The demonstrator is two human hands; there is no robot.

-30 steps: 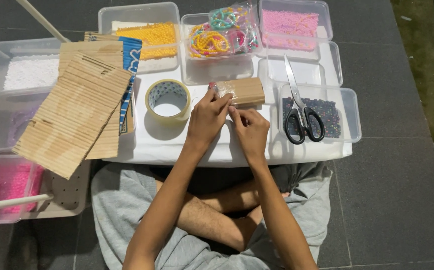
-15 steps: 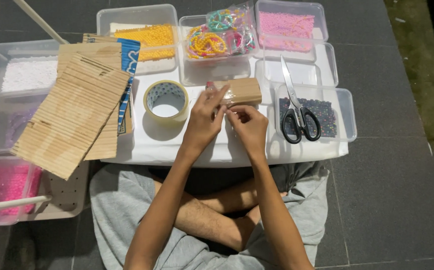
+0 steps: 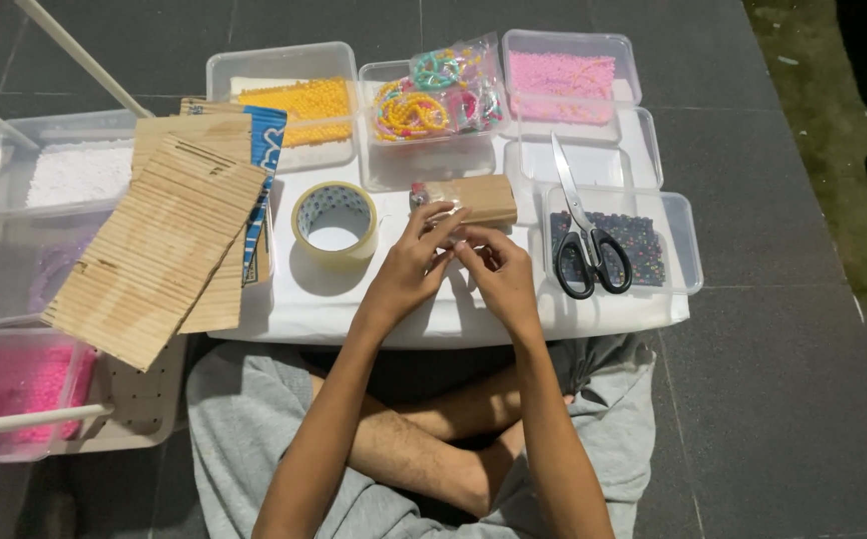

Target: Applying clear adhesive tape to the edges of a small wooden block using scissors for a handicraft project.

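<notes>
My left hand (image 3: 415, 262) and my right hand (image 3: 498, 267) meet over the white tabletop (image 3: 333, 304), fingertips pinched together on something too small to make out. Just beyond the fingers lies a tan block wrapped in brown tape (image 3: 473, 199). A roll of clear tape (image 3: 334, 222) sits to the left of my left hand. Black-handled scissors (image 3: 583, 235) rest on a box of dark beads (image 3: 643, 245) to the right of my right hand.
Wooden slat mats (image 3: 159, 250) lie stacked at the left. Clear boxes hold yellow beads (image 3: 298, 100), coloured rings in bags (image 3: 433, 95), pink beads (image 3: 563, 75), white beads (image 3: 74, 170) and pink beads (image 3: 9, 384). My crossed legs sit under the table on a dark tiled floor.
Both hands have drawn slightly back toward me from the tan block, the fingertips still pinched together. Nothing else on the table has moved.
</notes>
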